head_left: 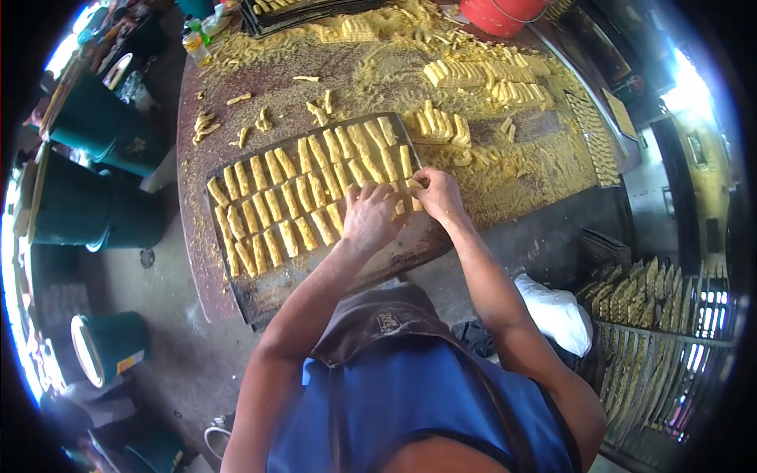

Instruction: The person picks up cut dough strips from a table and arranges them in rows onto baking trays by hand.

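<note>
A dark flat tray (284, 280) lies at the near edge of the table, with rows of pale yellow dough sticks (285, 162) on it. Over the tray's right part is my left hand (371, 214), its fingers bent down onto the sticks; what is under the fingertips is hidden. At the tray's right edge, my right hand (435, 194) has its thumb and fingers pinched at a dough stick (416, 202). The two hands are close together but apart.
Stacked dough sticks (457, 75) and crumbs cover the far part of the table (236, 79). A red bucket (501, 14) stands at the back, bottles (194, 44) at the far left corner. Green bins (126, 213) are left, a loaded rack (643, 339) right.
</note>
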### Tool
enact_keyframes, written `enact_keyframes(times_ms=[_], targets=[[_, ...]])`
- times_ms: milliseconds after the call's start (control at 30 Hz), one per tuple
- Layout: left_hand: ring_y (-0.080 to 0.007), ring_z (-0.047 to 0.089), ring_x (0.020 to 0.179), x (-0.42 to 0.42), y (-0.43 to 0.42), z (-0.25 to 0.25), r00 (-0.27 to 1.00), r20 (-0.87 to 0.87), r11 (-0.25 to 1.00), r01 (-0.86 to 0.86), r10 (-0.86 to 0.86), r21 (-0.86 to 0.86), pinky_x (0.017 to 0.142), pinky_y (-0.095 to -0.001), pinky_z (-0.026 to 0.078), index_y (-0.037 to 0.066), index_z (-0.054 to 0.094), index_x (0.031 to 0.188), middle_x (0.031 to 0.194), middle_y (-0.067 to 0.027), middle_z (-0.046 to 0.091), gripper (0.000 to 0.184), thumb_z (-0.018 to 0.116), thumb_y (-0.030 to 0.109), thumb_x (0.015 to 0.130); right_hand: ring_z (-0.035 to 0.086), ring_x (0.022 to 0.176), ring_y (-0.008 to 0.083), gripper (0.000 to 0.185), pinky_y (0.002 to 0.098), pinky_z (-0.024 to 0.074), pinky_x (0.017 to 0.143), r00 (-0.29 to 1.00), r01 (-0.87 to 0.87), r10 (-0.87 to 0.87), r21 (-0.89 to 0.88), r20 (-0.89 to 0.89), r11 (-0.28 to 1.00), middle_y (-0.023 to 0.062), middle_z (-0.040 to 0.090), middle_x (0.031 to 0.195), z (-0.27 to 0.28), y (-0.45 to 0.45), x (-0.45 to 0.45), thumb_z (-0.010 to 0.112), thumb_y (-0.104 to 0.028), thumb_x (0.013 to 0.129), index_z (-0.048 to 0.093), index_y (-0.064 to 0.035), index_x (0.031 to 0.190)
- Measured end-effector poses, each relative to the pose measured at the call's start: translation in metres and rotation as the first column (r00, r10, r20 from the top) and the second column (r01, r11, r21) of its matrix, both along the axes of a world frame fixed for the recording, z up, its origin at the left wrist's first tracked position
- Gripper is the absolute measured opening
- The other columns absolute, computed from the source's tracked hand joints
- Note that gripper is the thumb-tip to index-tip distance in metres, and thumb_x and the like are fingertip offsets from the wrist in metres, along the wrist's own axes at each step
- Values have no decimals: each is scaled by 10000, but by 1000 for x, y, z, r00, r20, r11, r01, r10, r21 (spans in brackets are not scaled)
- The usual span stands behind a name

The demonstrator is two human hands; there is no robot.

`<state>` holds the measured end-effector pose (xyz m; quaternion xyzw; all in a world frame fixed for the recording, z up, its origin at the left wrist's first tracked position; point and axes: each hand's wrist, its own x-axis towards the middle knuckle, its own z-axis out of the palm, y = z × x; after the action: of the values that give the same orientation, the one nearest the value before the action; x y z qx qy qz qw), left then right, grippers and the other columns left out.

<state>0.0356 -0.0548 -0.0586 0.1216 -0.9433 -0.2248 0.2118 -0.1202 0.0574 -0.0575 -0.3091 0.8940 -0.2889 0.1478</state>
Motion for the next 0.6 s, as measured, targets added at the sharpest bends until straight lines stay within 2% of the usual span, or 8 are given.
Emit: enact_keyframes(times_ms=[67, 200, 233, 333, 400, 533, 567, 600], targets=[[-243, 560, 1129, -9, -4, -7, 996, 66, 998, 61, -59, -27, 1003, -486, 340, 152, 714, 1100, 1107, -51, 659, 396, 779, 325, 749, 724, 782, 197, 282, 322, 551, 720, 998, 53, -54, -50, -14, 997, 130, 747, 893, -7, -4, -1, 799, -179, 780, 710, -29, 1002], [-247, 559, 1132, -9, -6, -8, 997, 56, 998, 59, -60, 9, 997, -486, 341, 165, 708, 1102, 1093, -43, 658, 399, 782, 307, 737, 711, 761, 164, 257, 301, 543, 702, 989, 142, -133, -181, 58, 973, 114, 749, 866, -3, 6, -6, 783, -134, 796, 705, -8, 1006], [-247, 561, 1128, -8, -6, -7, 997, 43, 998, 55, -56, 30, 996, -491, 337, 166, 714, 1095, 1090, -40, 658, 408, 794, 299, 718, 696, 746, 141, 247, 286, 538, 696, 983, 175, -181, -129, -36, 976, 102, 746, 851, 12, 6, 1, 772, -95, 800, 700, -3, 1018], [-243, 561, 1134, -15, -3, -7, 999, -17, 999, 40, -40, 24, 995, -488, 333, 163, 719, 1088, 1102, -41, 660, 415, 803, 302, 706, 724, 820, 238, 236, 346, 555, 749, 971, 153, -132, -92, 198, 984, 133, 746, 892, 21, 8, 4, 778, -174, 800, 713, -32, 976], [-241, 562, 1131, -22, 3, 2, 998, -31, 999, 48, -47, 24, 987, -480, 336, 147, 720, 1084, 1112, -45, 661, 420, 806, 310, 706, 720, 819, 263, 233, 364, 554, 749, 992, 117, -115, -44, 44, 992, 125, 738, 865, 10, 8, -1, 808, -228, 781, 714, -78, 933], [-232, 578, 1096, -39, 19, -5, 998, 53, 999, 38, -38, -8, 972, -470, 344, 144, 716, 1101, 1115, -39, 663, 436, 808, 314, 710, 712, 797, 225, 276, 341, 556, 709, 979, 151, -120, -188, 163, 971, 96, 739, 898, 11, 20, -26, 800, -207, 796, 687, -38, 982], [-229, 582, 1087, -40, 19, -6, 999, 32, 999, 43, -44, 23, 971, -464, 345, 149, 710, 1116, 1112, -37, 665, 455, 812, 320, 707, 685, 754, 161, 220, 290, 538, 634, 994, 111, -104, -270, 40, 956, 73, 727, 890, 3, 30, -37, 782, -157, 815, 673, -40, 967], [-226, 587, 1078, -41, 17, -4, 999, 7, 998, 45, -45, 49, 969, -459, 347, 154, 705, 1130, 1110, -36, 668, 473, 816, 326, 703, 662, 815, 135, 197, 271, 533, 703, 868, 275, -152, -203, 472, 940, 79, 708, 932, 4, 37, -50, 765, -140, 844, 666, -38, 981]])
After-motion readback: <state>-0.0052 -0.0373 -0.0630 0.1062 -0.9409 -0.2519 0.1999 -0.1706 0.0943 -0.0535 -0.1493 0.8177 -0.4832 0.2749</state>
